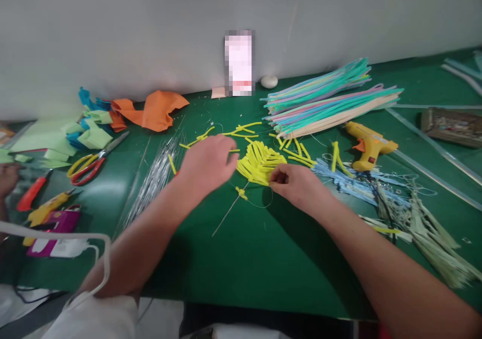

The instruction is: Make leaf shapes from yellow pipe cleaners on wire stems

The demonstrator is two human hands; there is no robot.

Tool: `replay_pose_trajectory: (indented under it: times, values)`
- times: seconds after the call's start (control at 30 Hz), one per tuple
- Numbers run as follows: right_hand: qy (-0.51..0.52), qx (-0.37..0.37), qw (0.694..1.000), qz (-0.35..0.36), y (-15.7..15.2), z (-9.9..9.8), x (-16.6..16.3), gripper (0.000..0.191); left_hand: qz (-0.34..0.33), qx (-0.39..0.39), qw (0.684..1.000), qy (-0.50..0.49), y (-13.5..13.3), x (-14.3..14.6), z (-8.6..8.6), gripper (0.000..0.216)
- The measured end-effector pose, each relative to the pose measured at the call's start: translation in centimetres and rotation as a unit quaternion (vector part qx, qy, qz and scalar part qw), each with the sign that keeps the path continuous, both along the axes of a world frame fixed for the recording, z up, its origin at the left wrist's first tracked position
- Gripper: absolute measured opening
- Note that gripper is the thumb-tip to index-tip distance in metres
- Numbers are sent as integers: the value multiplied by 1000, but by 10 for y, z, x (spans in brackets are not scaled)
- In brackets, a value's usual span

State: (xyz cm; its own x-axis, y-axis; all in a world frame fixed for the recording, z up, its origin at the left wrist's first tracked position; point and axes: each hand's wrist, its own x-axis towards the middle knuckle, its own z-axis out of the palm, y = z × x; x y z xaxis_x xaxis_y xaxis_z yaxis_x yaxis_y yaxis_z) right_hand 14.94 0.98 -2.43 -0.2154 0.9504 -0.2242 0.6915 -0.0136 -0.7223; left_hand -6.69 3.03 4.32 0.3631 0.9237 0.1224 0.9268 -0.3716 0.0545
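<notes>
A leaf shape of yellow pipe cleaners (259,160) lies on the green table, with a thin wire stem sticking out toward me. A small yellow twist (241,193) sits on that stem. My right hand (297,186) is closed in a pinch at the leaf's near right edge, and a fine thread loops below its fingertips. Just left of the leaf, my left hand (207,163) hovers slightly blurred, thumb apart from the index finger, and I see nothing held. Loose cut yellow pipe cleaner pieces (248,128) lie beyond both hands.
Bundled pipe cleaners (331,100) and a yellow glue gun (369,145) lie right. Silver wires (156,178), scissors (98,160), and orange paper (160,110) are left. A blurred phone (240,63) leans on the wall. Another person's hand (8,178) shows at far left.
</notes>
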Motion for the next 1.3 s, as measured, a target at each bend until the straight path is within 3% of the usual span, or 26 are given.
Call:
replay_pose_trajectory:
  times: [0.07, 0.1, 0.2, 0.3, 0.47, 0.7, 0.8, 0.9, 1.0, 1.13, 1.3]
  values:
    - [-1, 4, 1000, -11, -2, 1, 0, 7, 142, -96, 978, 117, 2, -19, 10, 25]
    - [-6, 7, 1000, -13, -3, 2, 0, 7, 174, -132, 961, 168, 3, -27, 12, 26]
    - [-48, 24, 999, -7, -8, 8, -2, 8, 196, -202, 930, 237, 0, -46, 7, 27]
    - [-122, 48, 991, 5, -13, 13, -4, 11, 180, -234, 924, 245, -4, -51, -1, 23]
    - [-172, 56, 983, 23, -18, 16, -7, 19, 207, -197, 935, 210, -6, -52, -8, 30]
    - [-159, 80, 984, -7, -20, 11, -13, 7, 261, -77, 958, 95, -4, -64, -2, 30]
    - [-149, 82, 985, -29, -20, 11, -12, 5, 235, -99, 967, 21, -7, -62, 1, 23]
    - [-92, 74, 991, -67, -16, 11, -8, 3, 207, -161, 965, -10, -7, -64, 1, 20]
    - [60, -2, 991, -122, -11, 10, -4, 7, 186, -205, 960, -35, -6, -69, -5, 23]
    - [288, -131, 931, -184, -4, 8, 0, 17, 157, -186, 970, -9, -4, -73, -14, 32]
    - [385, -226, 878, -170, 2, 12, 7, 16, 187, -117, 975, 26, -8, -57, -23, 38]
